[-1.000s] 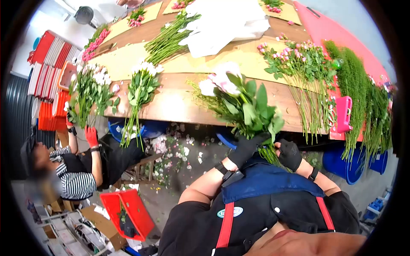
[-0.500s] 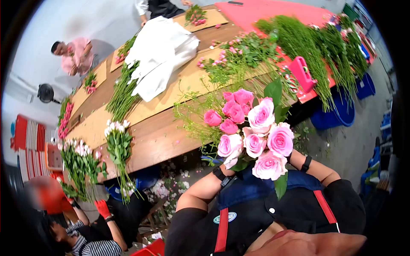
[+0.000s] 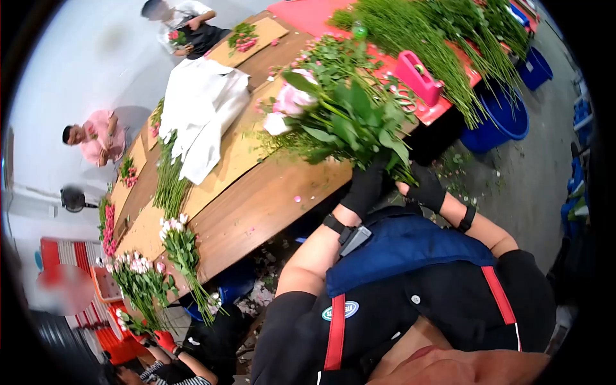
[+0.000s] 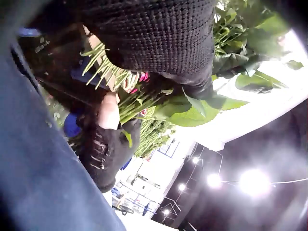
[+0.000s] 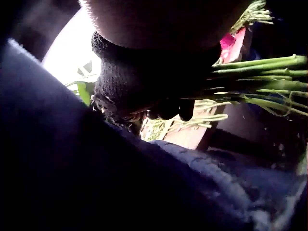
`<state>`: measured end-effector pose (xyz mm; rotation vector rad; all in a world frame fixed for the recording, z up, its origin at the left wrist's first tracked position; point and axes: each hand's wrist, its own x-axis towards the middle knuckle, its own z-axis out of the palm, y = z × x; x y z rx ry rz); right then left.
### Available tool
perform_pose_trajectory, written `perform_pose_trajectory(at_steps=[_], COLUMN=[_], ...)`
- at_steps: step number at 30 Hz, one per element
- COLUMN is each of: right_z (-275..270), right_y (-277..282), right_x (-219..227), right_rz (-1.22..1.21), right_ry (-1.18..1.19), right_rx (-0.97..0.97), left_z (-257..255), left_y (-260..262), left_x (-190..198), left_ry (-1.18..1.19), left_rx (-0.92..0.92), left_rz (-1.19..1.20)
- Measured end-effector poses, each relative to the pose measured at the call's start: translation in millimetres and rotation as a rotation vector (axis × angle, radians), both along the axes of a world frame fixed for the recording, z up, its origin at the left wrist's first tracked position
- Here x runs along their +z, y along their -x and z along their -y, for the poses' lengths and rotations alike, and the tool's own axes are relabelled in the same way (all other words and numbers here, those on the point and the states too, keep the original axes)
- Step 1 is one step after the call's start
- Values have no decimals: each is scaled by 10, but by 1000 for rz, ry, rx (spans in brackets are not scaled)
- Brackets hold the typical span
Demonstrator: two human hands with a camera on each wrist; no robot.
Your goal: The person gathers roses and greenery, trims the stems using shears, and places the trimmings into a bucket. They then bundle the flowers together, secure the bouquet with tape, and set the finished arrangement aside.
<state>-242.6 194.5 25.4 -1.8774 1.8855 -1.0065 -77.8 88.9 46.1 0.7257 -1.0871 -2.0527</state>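
Observation:
Both hands wear black gloves with bare fingertips. My left hand [image 3: 366,189] grips a bouquet of roses [image 3: 362,115] just under its leaves. The bouquet leans away over the table, so mostly its green leaves and a few pale pink blooms [image 3: 292,99] show. Right beside it, my right hand [image 3: 427,191] holds the lower stems. In the right wrist view the cut green stems [image 5: 269,84] stick out past the curled fingers of that hand. A bare thumb [image 4: 109,111] lies against the stems in the left wrist view.
The wooden table [image 3: 250,208] carries white roses [image 3: 183,244], white wrapping [image 3: 202,115], long greenery [image 3: 410,45], a pink tape dispenser [image 3: 417,80] and scissors [image 3: 404,99]. Blue buckets [image 3: 500,119] stand at its right end. A person in red gloves [image 3: 165,340] handles flowers at the left.
The head view has turned to the right. Half a second ago the blooms faced up toward my head; now the bouquet is tipped away over the table, leaves upward, as it was one second ago.

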Motion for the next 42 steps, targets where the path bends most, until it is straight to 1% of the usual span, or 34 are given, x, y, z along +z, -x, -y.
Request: perform_pose_trajectory(at_steps=[1, 2, 4, 6, 7, 8, 10, 11, 13, 14, 16, 17, 18, 19, 20, 21, 22, 23, 24, 26, 29, 30, 31, 32, 33, 34, 35, 36, 37, 38, 39, 40, 41, 42], right_z=[46, 86, 224, 368, 464, 554, 736, 813, 959, 1019, 1118, 1150, 1230, 1323, 1381, 1396, 1477, 1606, 1743, 2054, 2240, 2263, 2259, 2230, 2125, 1946, 1777, 1484, 1286, 1145, 1068, 1017, 1008, 1052], right_y=[10, 187, 627, 1050, 1258, 1452, 1783, 1909, 2103, 2218, 2421, 2544, 2660, 2784, 2892, 2983, 3079, 3188, 3292, 3511, 3534, 3507, 3469, 3456, 3400, 3334, 3308, 3192, 3242, 3316, 3394, 3423, 3398, 3426], right_x=[396, 350, 375, 594, 696, 727, 682, 625, 579, 639, 940, 924, 936, 966, 990, 1004, 922, 787, 660, 481, 414, 364, 299, 244, 477, 588, 674, 909, 805, 556, 423, 317, 194, 27], right_rz=[45, -35, -64, -39, 65, -52, -153, -159, -170, -134, -65, -108, -101, -89, -78, -15, 2, 19, 40, 254, -95, -76, -57, -40, 76, 166, 160, 203, 113, 150, 269, 392, 772, 634], right_ry=[-109, -59, -158, -254, -339, -424, -409, -420, -439, -552, -782, -745, -812, -880, -950, -957, -842, -725, -608, -657, -709, -598, -490, -384, -350, -266, -298, -244, -226, -228, -328, -428, -316, -264], right_rx=[1, -32, -17, 36, 92, 81, 145, 225, 389, 428, 519, 554, 595, 634, 672, 669, 678, 687, 695, 250, 254, 213, 166, 115, 167, 155, 188, 146, 189, 197, 163, 128, 150, 218], left_z=[14, 36, 92, 121, 83, 24, -51, 9, 176, 283, 489, 503, 504, 522, 535, 551, 570, 572, 571, 570, 635, 662, 705, 752, 801, 849, 907, 978, 998, 1038, 1139, 1163, 1097, 1015], left_y=[91, 168, 327, 483, 545, 678, 982, 1210, 1641, 1797, 2109, 2205, 2290, 2368, 2444, 2525, 2609, 2686, 2755, 2867, 3019, 3065, 3088, 3111, 3142, 3172, 3174, 3154, 3165, 3173, 3138, 3110, 3132, 3132], left_x=[17, 37, 109, 225, 501, 536, 666, 733, 1021, 924, 753, 705, 666, 566, 494, 454, 423, 393, 347, 225, 133, 118, 33, -16, 27, 54, 44, 88, 179, 275, 328, 410, 488, 537], left_ry=[95, 192, 310, 351, 689, 858, 1185, 1540, 1857, 1861, 1869, 1639, 1390, 1507, 1433, 1356, 1281, 1205, 1178, 1126, 1054, 1036, 1084, 1062, 1041, 1020, 980, 1014, 928, 843, 803, 502, 518, 533], left_rx=[-18, -38, -109, -212, -354, -356, -348, -211, -65, -56, -41, -137, -229, -144, -216, -282, -339, -325, -313, -288, -268, -265, -244, -242, -244, -250, -254, -299, -299, -292, -474, -636, -664, -689], left_rz=[45, 93, 210, 355, 844, 826, 775, 704, 791, 848, 964, 1127, 1274, 1111, 1095, 1077, 1056, 1064, 1058, 1053, 1083, 1087, 1101, 1118, 1131, 1140, 1147, 1165, 1123, 1082, 1043, 855, 725, 595])
